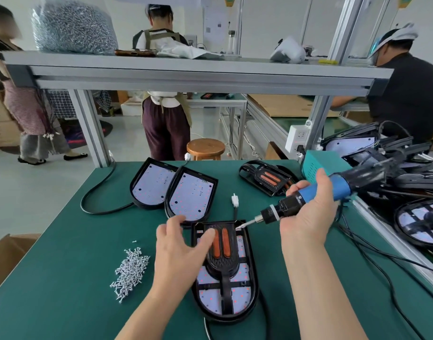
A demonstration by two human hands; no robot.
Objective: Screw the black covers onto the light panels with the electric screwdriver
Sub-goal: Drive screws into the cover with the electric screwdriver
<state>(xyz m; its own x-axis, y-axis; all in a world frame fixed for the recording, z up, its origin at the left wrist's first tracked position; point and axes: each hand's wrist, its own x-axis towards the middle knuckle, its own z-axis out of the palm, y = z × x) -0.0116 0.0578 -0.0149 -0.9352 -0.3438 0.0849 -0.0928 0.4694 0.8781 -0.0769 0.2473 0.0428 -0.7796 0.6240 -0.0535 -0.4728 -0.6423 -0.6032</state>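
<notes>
Near centre on matte green counter (63,241): light panel (210,300), black rim, white LED board, rounded end near, long axis near-far. Ribbed black cover (223,263) w/ two orange slots lies on it. Left grip (176,251), fingers spread flat, presses cover's left side. Loose silver screws (130,271) piled just left. Right grip (308,214) wraps blue-black electric screwdriver (288,206); tool slants from far right, bit at cover's far-right corner. Far, on the shelf: clear bag (73,28) full of screws.
</notes>
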